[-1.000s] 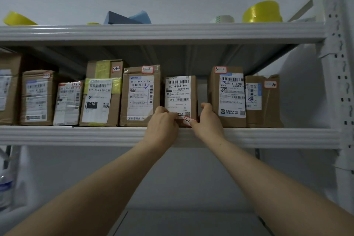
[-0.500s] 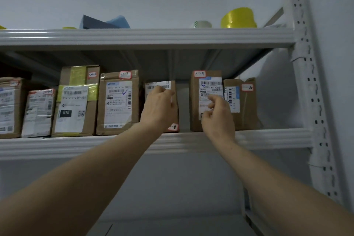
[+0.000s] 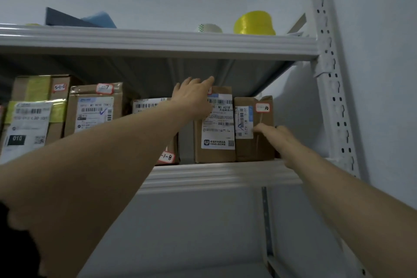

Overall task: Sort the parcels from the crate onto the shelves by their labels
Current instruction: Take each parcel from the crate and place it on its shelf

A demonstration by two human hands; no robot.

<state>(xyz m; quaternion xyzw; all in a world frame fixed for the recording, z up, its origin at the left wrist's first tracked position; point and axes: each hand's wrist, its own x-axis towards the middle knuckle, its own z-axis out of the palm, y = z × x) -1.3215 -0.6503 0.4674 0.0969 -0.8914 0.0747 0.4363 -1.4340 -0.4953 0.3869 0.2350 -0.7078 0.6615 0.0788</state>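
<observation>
Both my arms reach up and forward, bare along their whole visible length. My left hand (image 3: 194, 98) is the higher one, its fingers straight and slightly spread, pointing up and to the right. My right hand (image 3: 278, 134) is lower and farther right, its fingers stretched out flat and pointing left.

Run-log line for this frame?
left hand: open, at top of tall parcel | right hand: open, on parcel 10 | parcel 8: shelved
</observation>
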